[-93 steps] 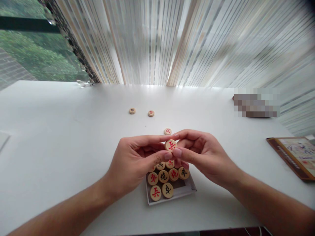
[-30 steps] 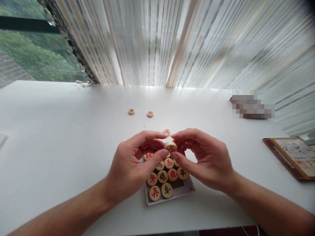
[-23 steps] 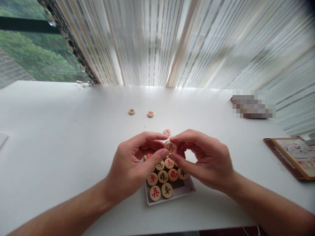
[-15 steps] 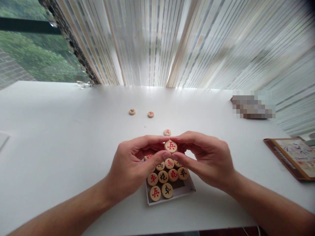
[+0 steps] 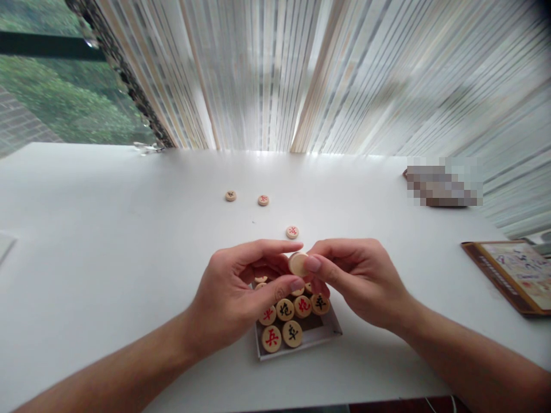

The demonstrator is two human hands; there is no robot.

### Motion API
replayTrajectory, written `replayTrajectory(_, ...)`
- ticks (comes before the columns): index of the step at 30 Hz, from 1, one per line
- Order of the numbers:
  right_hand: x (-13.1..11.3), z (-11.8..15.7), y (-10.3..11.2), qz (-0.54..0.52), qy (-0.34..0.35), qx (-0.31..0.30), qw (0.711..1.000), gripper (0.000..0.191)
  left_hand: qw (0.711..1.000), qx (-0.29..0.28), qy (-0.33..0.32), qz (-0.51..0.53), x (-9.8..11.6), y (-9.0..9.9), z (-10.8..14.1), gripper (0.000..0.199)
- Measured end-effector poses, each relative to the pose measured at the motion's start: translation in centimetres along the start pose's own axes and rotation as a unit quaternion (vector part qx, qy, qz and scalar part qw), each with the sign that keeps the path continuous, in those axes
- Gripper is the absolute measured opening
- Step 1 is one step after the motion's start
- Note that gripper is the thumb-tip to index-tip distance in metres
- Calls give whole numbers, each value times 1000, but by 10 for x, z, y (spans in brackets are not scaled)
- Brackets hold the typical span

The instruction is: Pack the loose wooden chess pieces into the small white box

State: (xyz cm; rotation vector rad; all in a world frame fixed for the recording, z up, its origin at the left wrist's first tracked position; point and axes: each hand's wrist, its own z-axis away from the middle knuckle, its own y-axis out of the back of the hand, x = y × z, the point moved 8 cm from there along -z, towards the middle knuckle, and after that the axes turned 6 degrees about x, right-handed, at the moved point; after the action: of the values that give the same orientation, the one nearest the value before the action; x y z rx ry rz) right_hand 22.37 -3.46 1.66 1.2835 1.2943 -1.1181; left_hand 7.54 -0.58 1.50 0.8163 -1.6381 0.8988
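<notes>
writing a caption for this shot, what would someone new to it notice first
The eye likely goes first to the blank-faced disc in the right hand's grip, with the left hand curved around its other side. Just below is the box of discs marked in red and black. Behind them, the tall striped curtain fills most of the background.

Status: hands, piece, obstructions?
Right hand pinching round pale wooden disc, blank face showing. Left hand open beside it. Hands partly hide shallow white box below.
</notes>
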Motion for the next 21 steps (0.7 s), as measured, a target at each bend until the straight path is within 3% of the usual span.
replayTrajectory(6, 10, 4, -9, -91, -92, -27, 991, 22, 1000, -6, -8, -5, 1, -1, 1, 34)
replayTrajectory(11, 20, 8, -13, -80, -140, -31, 986, 32, 995, 4, -47, -83, 4, 0, 3, 29)
replayTrajectory(17, 19, 10, -13, -56, -139, -41, 988, 35, 975, -16, -127, -184, 17, -6, 4, 21)
replayTrajectory(21, 13, 8, -13, -46, -117, -48, 991, 36, 980, -19, -108, -168, 14, -5, 4, 22)
